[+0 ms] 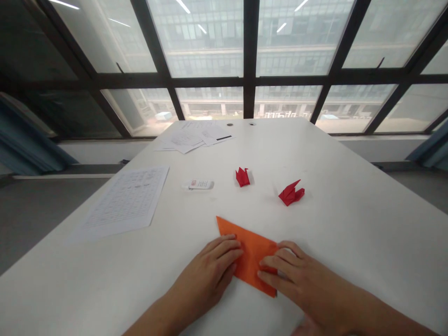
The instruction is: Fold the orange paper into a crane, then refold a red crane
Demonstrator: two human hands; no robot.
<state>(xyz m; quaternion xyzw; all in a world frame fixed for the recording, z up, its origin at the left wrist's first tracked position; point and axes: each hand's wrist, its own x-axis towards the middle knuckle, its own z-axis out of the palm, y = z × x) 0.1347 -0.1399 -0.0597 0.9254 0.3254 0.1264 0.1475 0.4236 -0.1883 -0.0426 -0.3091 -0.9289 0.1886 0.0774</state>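
A folded sheet of orange origami paper [250, 252] lies on the white table in front of me, slanting from a pointed upper left corner to the lower right. My left hand [215, 263] holds its left part, with slightly bent fingers pressed together on top. At the right edge, my right hand [292, 270] grips the sheet, the fingers lying over the paper. Both thumbs are mostly hidden. Beyond the sheet stand two red folded paper birds, one smaller paper crane [242, 177] near the middle and another paper crane [291, 192] farther right.
A white labelled tube or bottle [200, 185] lies left of the smaller crane. A printed sheet [124, 200] rests at the table's left edge. Several more papers [191, 137] overlap at the far end, near two round holes. Large windows [210, 42] stand behind the table [350, 224].
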